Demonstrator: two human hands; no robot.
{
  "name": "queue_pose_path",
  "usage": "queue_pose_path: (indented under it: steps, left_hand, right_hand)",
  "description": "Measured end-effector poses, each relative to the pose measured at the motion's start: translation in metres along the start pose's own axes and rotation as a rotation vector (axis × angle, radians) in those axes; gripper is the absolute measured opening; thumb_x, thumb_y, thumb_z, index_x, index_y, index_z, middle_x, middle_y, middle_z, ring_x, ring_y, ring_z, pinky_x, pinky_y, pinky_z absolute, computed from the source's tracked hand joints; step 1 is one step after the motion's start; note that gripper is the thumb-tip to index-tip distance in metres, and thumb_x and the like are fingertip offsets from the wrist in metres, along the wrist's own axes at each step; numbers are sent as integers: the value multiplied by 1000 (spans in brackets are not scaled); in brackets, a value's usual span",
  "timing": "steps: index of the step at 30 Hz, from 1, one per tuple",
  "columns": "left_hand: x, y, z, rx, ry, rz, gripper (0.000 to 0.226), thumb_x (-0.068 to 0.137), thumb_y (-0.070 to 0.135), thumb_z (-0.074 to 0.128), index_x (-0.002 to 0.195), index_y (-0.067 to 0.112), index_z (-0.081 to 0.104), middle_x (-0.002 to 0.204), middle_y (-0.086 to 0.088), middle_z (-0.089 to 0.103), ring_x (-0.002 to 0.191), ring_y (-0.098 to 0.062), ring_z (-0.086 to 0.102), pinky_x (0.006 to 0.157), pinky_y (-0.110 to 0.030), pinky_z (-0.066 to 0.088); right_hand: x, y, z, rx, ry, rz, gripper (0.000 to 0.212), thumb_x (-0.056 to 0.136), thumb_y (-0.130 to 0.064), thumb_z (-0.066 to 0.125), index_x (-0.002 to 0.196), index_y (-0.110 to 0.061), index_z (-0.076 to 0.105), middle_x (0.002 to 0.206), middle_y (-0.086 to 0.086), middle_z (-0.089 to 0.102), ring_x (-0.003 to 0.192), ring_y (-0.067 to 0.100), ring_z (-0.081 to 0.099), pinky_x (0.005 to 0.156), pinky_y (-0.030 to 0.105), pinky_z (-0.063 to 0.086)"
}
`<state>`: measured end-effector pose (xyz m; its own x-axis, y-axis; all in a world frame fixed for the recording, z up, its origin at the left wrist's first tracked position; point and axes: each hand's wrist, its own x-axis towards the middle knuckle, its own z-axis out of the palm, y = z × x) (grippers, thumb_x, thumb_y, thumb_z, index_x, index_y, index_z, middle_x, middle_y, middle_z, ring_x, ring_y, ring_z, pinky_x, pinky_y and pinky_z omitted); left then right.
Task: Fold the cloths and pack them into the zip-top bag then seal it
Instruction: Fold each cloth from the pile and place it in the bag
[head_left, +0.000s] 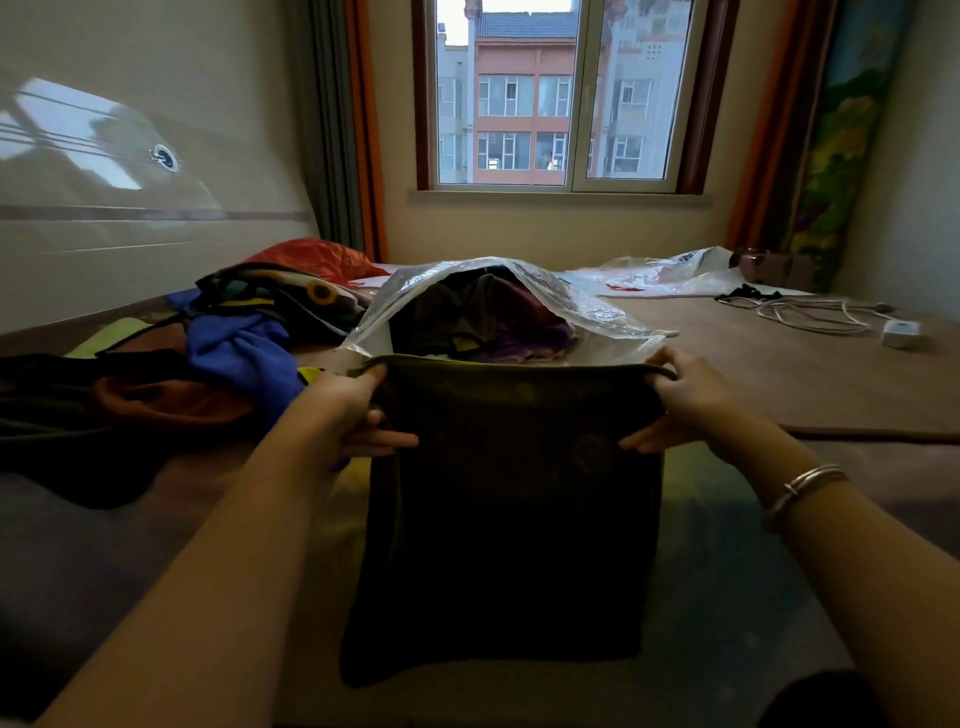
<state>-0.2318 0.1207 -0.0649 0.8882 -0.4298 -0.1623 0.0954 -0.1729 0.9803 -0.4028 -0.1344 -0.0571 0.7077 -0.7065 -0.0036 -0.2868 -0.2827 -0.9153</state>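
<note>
head view: one cam, looking fwd/down over a bed.
dark olive cloth (511, 499): centre, held up by its top edge, hanging flat w/ a faint round print; lower edge droops toward 6 o'clock.
left hand (349, 415): at 9 o'clock of the cloth, thumb on top edge, fingers curled round the top-left corner, clamped on it.
right hand (680, 402): at 3 o'clock of the cloth, thumb over the top edge, fingers pinching the top-right corner.
bracelet (802, 488): silver, on right wrist.
zip-top bag (587, 306): clear plastic, just beyond the cloth at 12 o'clock, mouth gaping toward the camera; dark green and purple cloths already inside.
cloth pile (234, 338): at 10 o'clock, unfolded; blue, black, orange-brown, patterned pieces mixed, red one at the far end.
plastic sheet (670, 275): crumpled, at 1 o'clock, well apart from the hands.
white cable (810, 314): at 2 o'clock on the bed, ending by a small white adapter (901, 332).
window (558, 93): far wall, 12 o'clock, orange curtains either side.
</note>
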Motion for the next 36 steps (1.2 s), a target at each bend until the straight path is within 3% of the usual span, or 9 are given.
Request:
queue_pose_path:
  steps: [3,9,15,19,22,24,27,33,36]
  left_hand:
    - [-1,6,-5,-22,-47,47,42,101,43,36,136,22,32,65,-12,71,57,-25,70,67,-37,54]
    - [0,11,-4,-285,-51,340,29,97,35,49,121,19,55,105,-6,68,101,-25,63,91,-41,48]
    - [10,-31,-14,-299,-334,153,20,86,14,61,106,11,62,111,-11,67,101,-24,65,79,-36,55]
    - [9,-53,-38,-290,-476,83,77,31,8,94,101,6,61,99,-15,69,90,-26,70,69,-33,59]
    - [9,-59,-47,-360,-470,7,102,23,14,97,117,13,57,112,-17,69,104,-34,66,81,-46,54]
    - [12,-61,-44,-357,-386,-31,88,40,24,95,118,15,56,111,-17,69,105,-34,64,83,-46,49]
    - [24,-62,-35,-313,-264,-57,53,75,27,70,124,14,54,119,-16,64,110,-32,61,85,-43,49]
    - [50,-60,-18,-153,-45,-28,34,85,22,66,117,13,58,115,-14,60,105,-29,57,86,-41,48]
    - [56,-59,-19,-60,-29,-36,41,79,9,71,117,17,57,123,-14,54,111,-32,55,91,-45,49]
  right_hand:
    - [2,3,3,27,80,-175,13,102,-12,38,113,-14,44,110,15,55,72,32,70,57,38,59]
    - [2,0,-3,136,204,-566,8,100,-18,43,103,-16,50,106,9,61,94,17,62,71,22,52]
    - [0,29,-8,389,-244,-215,21,75,-23,65,81,-13,47,88,13,50,83,23,51,73,34,38]
    - [-5,54,-7,463,-401,-63,49,41,-42,85,69,-13,57,72,7,50,67,18,52,68,32,42]
    - [-1,63,-9,730,-276,80,29,72,-32,72,77,-11,54,76,8,54,63,19,57,57,30,50]
    - [6,71,-9,754,-74,234,12,89,-20,55,89,-9,53,82,11,55,69,22,56,51,26,53]
    - [12,80,-5,682,-40,385,9,93,-14,49,89,-9,54,75,9,53,67,21,53,44,22,51]
    - [18,79,2,532,-77,363,38,100,-22,41,63,-12,43,40,1,40,31,13,40,33,14,35]
    - [23,78,6,467,-36,350,16,95,-11,51,92,3,59,62,12,57,48,19,56,42,24,48]
